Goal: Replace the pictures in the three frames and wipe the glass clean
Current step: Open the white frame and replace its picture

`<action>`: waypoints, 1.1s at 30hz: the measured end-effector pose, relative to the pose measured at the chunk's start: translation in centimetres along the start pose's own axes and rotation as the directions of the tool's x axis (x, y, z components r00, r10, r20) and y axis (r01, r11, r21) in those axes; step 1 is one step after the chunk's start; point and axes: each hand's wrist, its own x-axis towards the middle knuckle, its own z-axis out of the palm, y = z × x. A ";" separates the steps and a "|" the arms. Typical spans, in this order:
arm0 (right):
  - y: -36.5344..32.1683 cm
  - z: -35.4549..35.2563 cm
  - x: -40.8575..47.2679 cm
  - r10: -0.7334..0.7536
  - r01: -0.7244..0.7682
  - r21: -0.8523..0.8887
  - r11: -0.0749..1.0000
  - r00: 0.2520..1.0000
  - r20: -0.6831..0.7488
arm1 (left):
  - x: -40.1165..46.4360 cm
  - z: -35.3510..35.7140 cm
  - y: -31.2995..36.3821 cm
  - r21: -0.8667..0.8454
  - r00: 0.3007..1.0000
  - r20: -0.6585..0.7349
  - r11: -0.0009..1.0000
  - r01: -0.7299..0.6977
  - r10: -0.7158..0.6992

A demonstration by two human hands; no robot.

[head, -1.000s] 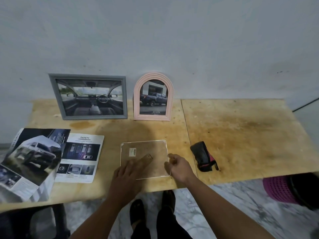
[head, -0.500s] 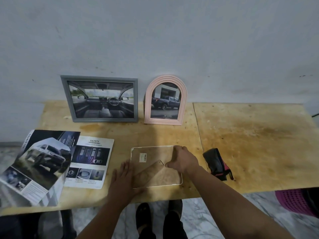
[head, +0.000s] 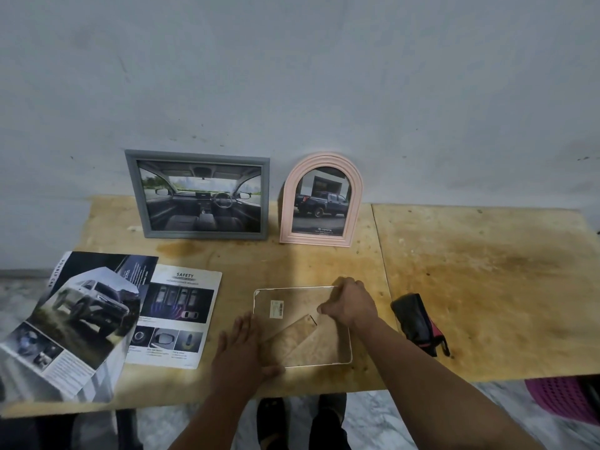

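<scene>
A clear acrylic frame (head: 293,298) with a small barcode sticker lies flat near the table's front edge, its folding stand showing through it. My left hand (head: 242,349) lies flat with straight fingers at the frame's lower left corner, thumb on its front edge. My right hand (head: 349,302) rests with curled fingers on the frame's upper right corner. A grey rectangular frame (head: 199,194) with a car-interior picture and a pink arched frame (head: 321,201) with a pickup-truck picture lean against the wall.
Two car brochures lie at the left: a folded one (head: 69,323) overhanging the table edge and a "Safety" sheet (head: 177,315). A black-and-red folded cloth (head: 418,323) lies right of the clear frame. A pink basket (head: 565,396) stands on the floor at right.
My right hand slid from the clear frame's front right edge up to its upper right corner. My left hand moved off the frame's middle to its lower left corner. The camera view shifted.
</scene>
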 end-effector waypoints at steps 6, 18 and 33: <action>-0.6 -0.8 0.3 0.013 -0.013 0.071 0.997 1.000 0.011 | 0.0 0.1 0.0 0.008 1.000 0.003 1.000 0.007 -0.007; 2.3 -0.5 -1.1 0.038 -0.085 0.666 0.741 0.996 0.085 | -0.2 -0.5 0.5 -0.022 1.000 -0.004 1.000 0.020 -0.020; 5.6 2.3 -2.9 0.101 -0.044 0.590 0.806 0.993 -0.063 | -0.4 -1.0 0.7 -0.004 1.000 0.013 1.000 0.017 -0.017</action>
